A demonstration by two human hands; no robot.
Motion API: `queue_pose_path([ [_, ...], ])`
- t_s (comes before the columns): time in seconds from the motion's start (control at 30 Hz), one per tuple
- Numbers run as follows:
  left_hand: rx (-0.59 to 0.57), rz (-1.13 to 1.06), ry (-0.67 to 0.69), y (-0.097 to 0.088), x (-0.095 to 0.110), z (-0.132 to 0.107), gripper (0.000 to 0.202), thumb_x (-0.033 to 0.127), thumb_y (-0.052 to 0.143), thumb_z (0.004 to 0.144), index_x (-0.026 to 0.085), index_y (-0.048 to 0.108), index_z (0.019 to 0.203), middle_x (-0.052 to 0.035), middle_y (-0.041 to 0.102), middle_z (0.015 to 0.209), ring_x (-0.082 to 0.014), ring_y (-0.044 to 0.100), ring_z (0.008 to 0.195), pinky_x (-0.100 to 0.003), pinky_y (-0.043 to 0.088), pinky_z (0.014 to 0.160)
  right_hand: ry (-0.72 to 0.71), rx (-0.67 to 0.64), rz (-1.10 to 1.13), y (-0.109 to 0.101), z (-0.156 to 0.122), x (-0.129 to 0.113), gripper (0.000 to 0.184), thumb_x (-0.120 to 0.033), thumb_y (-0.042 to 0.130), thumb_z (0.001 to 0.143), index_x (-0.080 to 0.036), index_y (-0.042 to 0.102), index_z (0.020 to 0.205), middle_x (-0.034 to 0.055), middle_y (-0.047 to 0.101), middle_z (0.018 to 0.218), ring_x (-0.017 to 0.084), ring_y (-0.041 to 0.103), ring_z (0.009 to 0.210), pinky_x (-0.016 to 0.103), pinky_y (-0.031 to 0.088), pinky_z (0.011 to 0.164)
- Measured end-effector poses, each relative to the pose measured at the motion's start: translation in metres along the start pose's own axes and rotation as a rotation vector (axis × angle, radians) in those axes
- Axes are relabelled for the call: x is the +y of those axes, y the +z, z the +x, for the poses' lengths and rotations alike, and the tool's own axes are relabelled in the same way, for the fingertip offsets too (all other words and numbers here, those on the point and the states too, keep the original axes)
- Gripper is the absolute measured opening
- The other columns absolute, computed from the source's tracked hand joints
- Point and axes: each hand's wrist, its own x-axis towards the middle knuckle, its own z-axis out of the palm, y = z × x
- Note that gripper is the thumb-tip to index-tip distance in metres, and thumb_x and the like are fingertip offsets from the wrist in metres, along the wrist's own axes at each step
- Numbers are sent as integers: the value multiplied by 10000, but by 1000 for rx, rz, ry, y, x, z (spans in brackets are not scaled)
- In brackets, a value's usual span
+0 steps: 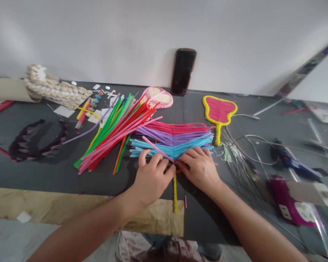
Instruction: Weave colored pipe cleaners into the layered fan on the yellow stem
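A fan of pipe cleaners (175, 140) in pink, purple and blue rows lies on the dark table (43, 171), with a yellow stem (175, 194) running down toward me. My left hand (151, 174) and my right hand (199, 167) press on its lower edge, fingers bent and pinching at the centre where the rows meet the stem. A loose pink pipe cleaner (157, 148) lies slanted over the blue rows by my left fingers.
A loose pile of coloured pipe cleaners (112, 131) lies to the left. A finished pink and yellow fan (219, 111), a phone (183, 71) against the wall, a glue gun (289, 160), thin wires (240, 163) and a dark braided ring (35, 140) surround the work.
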Motion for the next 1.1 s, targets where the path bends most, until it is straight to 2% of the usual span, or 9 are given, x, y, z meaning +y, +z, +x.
queue_pose_path([
  [0.27, 8, -57, 52, 6, -1, -5, 155, 172, 512, 950, 224, 655, 921, 28, 686, 839, -175, 517, 950, -493, 232, 990, -10, 43, -49, 0, 0, -3, 210, -288, 631, 890, -206, 637, 697, 0, 665, 743, 167, 493, 772, 335, 259, 755],
  [0.43, -43, -91, 66, 8, -2, -7, 129, 195, 524, 950, 223, 649, 966, 20, 692, 896, -180, 511, 995, -506, 218, 1012, -35, 62, -87, 0, 1, -3, 242, -290, 589, 917, -204, 638, 697, 4, 672, 746, 165, 495, 763, 353, 252, 787],
  [0.53, -35, -90, 75, 8, -2, -6, 119, 198, 533, 949, 216, 646, 983, 12, 698, 922, -179, 517, 1002, -505, 226, 1015, -42, 61, -79, 0, 0, -3, 242, -298, 582, 927, -207, 648, 713, 4, 678, 755, 167, 500, 771, 354, 250, 797],
  [0.83, -16, -123, 61, 6, 1, -5, 128, 176, 515, 959, 202, 641, 967, 17, 706, 931, -175, 540, 1033, -508, 245, 1019, -48, 55, -91, -1, 1, -4, 272, -291, 567, 938, -201, 649, 695, 3, 673, 743, 151, 499, 757, 351, 249, 806],
  [1.1, 17, -112, 74, 8, 1, -4, 169, 163, 498, 955, 189, 636, 860, 2, 701, 960, -189, 543, 1051, -510, 251, 1009, -39, 57, -125, -3, 1, -8, 284, -289, 550, 946, -205, 656, 696, 1, 667, 743, 147, 495, 742, 361, 243, 798],
])
